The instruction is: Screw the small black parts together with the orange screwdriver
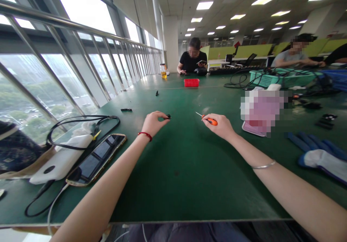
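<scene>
My left hand point(155, 123) pinches a small black part point(169, 116) between thumb and fingertips, just above the green table point(173, 195). What kind of part it is cannot be made out. In my right hand point(221, 126) is a screwdriver point(211, 121) with an orange and black handle, its thin metal shaft pointing left and slightly up toward the black part. The tip and the part are apart. Beyond my left hand, two more small black pieces lie on the table, a flat one point(126, 109) and an upright-looking one point(157, 93).
At left lie a smartphone point(97, 159), a white power bank point(63, 159) and looped black cables. A red basket point(191, 82) and a jar point(163, 71) stand far back. To the right are a pink object point(255, 127), blue-white gloves point(320, 157) and a green basket point(284, 78). Two people sit across.
</scene>
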### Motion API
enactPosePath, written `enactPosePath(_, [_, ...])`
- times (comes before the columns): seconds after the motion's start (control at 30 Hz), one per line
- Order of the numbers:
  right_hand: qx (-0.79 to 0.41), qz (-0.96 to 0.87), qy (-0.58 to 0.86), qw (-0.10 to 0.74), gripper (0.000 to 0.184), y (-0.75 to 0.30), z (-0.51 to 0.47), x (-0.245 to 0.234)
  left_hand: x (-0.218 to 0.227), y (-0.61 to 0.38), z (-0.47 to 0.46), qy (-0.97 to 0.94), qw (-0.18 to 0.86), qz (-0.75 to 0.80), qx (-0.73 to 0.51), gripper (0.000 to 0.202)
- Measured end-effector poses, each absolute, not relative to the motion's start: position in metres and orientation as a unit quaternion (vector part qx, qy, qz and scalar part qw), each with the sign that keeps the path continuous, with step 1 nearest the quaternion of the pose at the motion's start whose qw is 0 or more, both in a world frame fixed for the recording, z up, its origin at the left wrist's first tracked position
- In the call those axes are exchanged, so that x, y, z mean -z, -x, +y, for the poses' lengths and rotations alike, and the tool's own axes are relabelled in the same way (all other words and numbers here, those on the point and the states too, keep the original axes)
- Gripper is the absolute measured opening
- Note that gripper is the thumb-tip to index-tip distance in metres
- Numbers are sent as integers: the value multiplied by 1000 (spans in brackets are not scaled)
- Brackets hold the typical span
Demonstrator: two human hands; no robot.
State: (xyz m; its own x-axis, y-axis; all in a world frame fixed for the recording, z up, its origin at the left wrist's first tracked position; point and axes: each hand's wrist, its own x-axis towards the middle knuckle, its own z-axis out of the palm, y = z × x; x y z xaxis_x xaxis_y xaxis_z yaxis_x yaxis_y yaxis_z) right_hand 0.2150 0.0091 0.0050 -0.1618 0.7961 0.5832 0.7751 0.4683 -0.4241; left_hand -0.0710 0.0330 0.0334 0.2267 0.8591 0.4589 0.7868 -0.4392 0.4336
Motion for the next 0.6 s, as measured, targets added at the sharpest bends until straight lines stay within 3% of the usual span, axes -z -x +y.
enactPosePath(0.1, [-19, -772, 509, 381, 17, -214, 9, -4, -44, 122, 45, -674, -6, 673, -303, 25])
enactPosePath(0.23, [-25, -780, 504, 370, 16, -213, 11, -1, -45, 174, 49, -594, -11, 773, -222, 30])
enactPosePath(0.43, [-51, -789, 500, 354, 16, -215, 13, 0, -48, 202, 46, -603, 55, 779, -163, 29])
enactPosePath(0.6, [-58, -787, 501, 355, 17, -214, 12, -1, -55, 217, 42, -565, 71, 791, -222, 37])
